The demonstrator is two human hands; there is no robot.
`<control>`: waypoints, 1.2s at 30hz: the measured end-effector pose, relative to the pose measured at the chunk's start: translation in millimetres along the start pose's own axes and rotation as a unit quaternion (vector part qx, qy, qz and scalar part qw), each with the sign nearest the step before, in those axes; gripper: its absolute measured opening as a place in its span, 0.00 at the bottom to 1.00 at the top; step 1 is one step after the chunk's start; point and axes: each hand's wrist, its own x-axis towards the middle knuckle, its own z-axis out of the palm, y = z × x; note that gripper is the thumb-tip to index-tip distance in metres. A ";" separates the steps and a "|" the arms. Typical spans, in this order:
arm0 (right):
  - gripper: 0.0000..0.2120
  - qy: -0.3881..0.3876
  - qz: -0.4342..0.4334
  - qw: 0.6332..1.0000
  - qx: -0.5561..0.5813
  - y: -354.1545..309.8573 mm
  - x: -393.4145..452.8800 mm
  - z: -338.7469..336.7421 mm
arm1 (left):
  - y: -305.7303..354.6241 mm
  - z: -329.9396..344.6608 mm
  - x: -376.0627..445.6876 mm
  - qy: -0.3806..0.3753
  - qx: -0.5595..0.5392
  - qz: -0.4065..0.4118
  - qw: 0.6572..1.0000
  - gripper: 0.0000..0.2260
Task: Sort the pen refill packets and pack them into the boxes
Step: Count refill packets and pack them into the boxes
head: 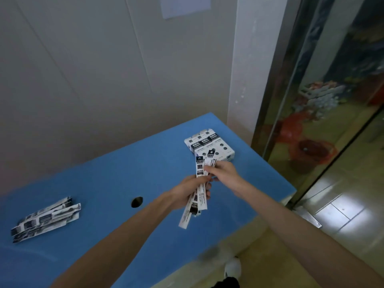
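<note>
My left hand (187,193) grips a bunch of long white-and-black pen refill packets (200,199) above the blue table (116,169). The bunch fans out, its lower ends hanging past my palm. My right hand (223,172) pinches the upper part of the same bunch from the right. Just behind my hands, white boxes with black labels (209,145) lie side by side near the table's far right corner. A loose pile of more refill packets (46,219) lies at the table's left.
A dark round hole (137,202) sits in the tabletop near its middle. Grey wall panels rise behind the table. A reflective metal door stands at the right, with tiled floor below. A white shoe (233,267) shows under the table's near edge.
</note>
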 end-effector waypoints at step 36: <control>0.07 -0.280 0.015 0.960 0.001 -29.7 239.8 -343.3 | 83.9 251.8 236.1 0.296 -0.208 0.092 0.928 0.17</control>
